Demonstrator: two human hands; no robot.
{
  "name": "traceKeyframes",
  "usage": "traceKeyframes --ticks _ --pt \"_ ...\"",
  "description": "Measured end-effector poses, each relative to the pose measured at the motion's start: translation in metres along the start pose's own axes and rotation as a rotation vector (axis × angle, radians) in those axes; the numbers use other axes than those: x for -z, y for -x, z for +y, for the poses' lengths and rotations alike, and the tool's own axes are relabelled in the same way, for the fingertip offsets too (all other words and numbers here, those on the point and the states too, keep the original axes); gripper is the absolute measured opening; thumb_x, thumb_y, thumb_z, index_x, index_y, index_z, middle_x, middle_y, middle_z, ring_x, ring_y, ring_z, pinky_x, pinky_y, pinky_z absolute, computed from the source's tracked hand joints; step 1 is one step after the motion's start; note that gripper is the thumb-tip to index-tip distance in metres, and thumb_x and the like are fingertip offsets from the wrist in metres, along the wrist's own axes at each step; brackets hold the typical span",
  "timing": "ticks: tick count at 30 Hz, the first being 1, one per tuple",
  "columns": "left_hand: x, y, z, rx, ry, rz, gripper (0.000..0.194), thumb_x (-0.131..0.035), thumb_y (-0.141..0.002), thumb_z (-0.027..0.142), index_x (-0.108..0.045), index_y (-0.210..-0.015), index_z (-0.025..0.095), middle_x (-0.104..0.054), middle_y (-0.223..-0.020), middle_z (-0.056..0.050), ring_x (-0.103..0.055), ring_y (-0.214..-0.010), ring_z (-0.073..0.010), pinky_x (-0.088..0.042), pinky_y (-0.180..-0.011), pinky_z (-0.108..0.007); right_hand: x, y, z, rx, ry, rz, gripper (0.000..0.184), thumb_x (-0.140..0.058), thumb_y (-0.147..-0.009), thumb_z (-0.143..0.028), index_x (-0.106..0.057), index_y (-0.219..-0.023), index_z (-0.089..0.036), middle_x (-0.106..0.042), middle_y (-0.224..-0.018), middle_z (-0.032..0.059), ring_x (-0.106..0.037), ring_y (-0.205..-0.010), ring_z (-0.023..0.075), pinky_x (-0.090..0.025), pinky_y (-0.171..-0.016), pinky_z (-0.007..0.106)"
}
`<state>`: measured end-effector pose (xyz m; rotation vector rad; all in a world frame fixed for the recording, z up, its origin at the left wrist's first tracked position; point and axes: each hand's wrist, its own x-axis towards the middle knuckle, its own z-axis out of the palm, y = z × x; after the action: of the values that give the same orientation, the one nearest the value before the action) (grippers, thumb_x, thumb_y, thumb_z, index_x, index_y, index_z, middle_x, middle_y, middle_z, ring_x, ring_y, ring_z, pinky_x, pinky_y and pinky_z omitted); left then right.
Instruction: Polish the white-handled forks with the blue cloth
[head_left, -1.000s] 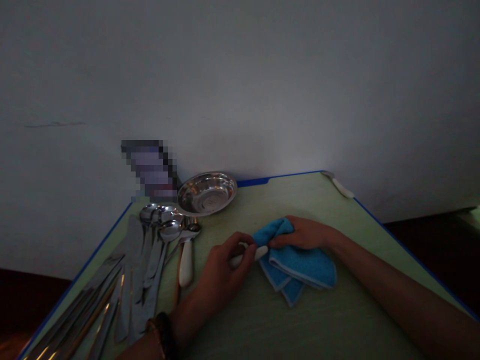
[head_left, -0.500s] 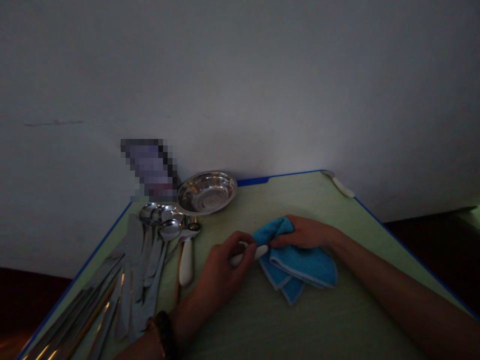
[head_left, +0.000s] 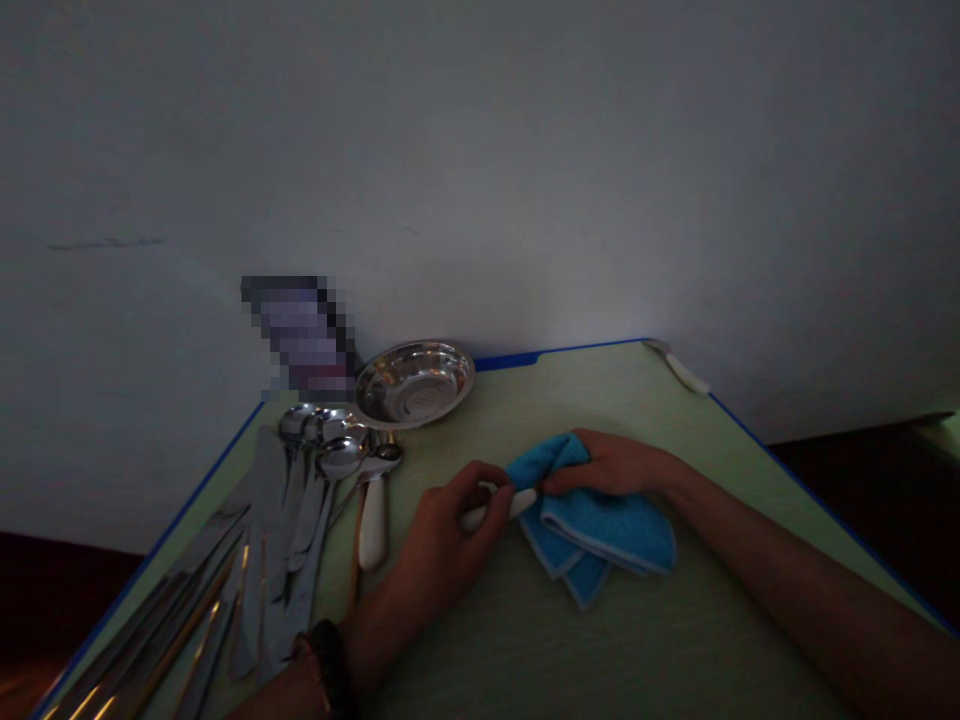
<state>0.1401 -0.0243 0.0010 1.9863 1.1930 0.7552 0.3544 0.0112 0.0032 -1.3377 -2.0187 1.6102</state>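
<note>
My left hand (head_left: 442, 530) is closed around a utensil with a smooth white handle (head_left: 523, 502). The rounded end of that handle pokes out past the fingers; its other end is hidden, so its kind does not show. Just right of it, my right hand (head_left: 619, 462) pinches a folded blue cloth (head_left: 619, 530) with pale edging. The cloth bunches up beside the white handle, and its corners hang down over the table. Whether cloth and handle touch I cannot make out. A dark bracelet (head_left: 330, 665) circles my left wrist.
Spoons (head_left: 341, 457) and a white-handled piece (head_left: 373, 525) lie left of my hands, with several knives (head_left: 202, 600) nearer me. A shallow steel bowl (head_left: 420, 395) leans at the back beside a pixelated object (head_left: 304, 335). Another white-handled utensil (head_left: 686, 374) rests at the far right corner.
</note>
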Motion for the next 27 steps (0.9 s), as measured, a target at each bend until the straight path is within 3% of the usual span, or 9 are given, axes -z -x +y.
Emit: traceKeyframes --ticks 12,17,22,27 --pt "-0.0001 0.0005 -0.0018 0.006 -0.001 -0.021 0.015 -0.047 -0.086 0.031 -0.055 -0.084 0.019 -0.067 -0.066 0.002 -0.063 -0.060 -0.0137 -0.043 -0.054 -0.021 -0.0002 -0.0013 0.0010 -0.025 -0.021 0.020 0.027 -0.059 -0.073 -0.040 -0.067 -0.083 -0.016 -0.065 -0.071 -0.0009 -0.054 -0.058 0.0093 -0.045 -0.058 0.022" --pt "-0.0006 0.0007 -0.0023 0.005 0.019 -0.024 0.015 -0.047 -0.086 0.030 -0.055 -0.084 0.019 -0.066 -0.066 0.002 -0.062 -0.059 -0.0128 -0.042 -0.051 -0.020 -0.0006 -0.0006 -0.0004 0.025 -0.044 0.002 0.021 -0.057 -0.074 -0.030 -0.068 -0.087 -0.016 -0.066 -0.074 -0.0008 -0.055 -0.061 0.0087 -0.045 -0.058 0.020" --pt "-0.0006 -0.0003 -0.0006 0.013 0.000 -0.015 0.014 -0.048 -0.086 0.029 -0.056 -0.084 0.018 -0.066 -0.065 0.001 -0.061 -0.058 -0.0128 -0.042 -0.051 -0.020 -0.0009 -0.0008 0.0006 -0.006 -0.020 0.009 0.030 -0.059 -0.074 -0.039 -0.067 -0.088 -0.015 -0.067 -0.075 0.0011 -0.056 -0.061 0.0099 -0.046 -0.058 0.022" --pt "-0.0008 -0.0003 -0.0012 0.009 0.017 -0.014 0.014 -0.048 -0.086 0.030 -0.056 -0.084 0.018 -0.067 -0.066 0.002 -0.062 -0.061 -0.0133 -0.042 -0.053 -0.020 -0.0014 -0.0005 -0.0002 -0.007 -0.015 0.024 0.028 -0.058 -0.074 -0.039 -0.068 -0.086 -0.015 -0.067 -0.072 0.0002 -0.056 -0.059 0.0096 -0.045 -0.056 0.021"
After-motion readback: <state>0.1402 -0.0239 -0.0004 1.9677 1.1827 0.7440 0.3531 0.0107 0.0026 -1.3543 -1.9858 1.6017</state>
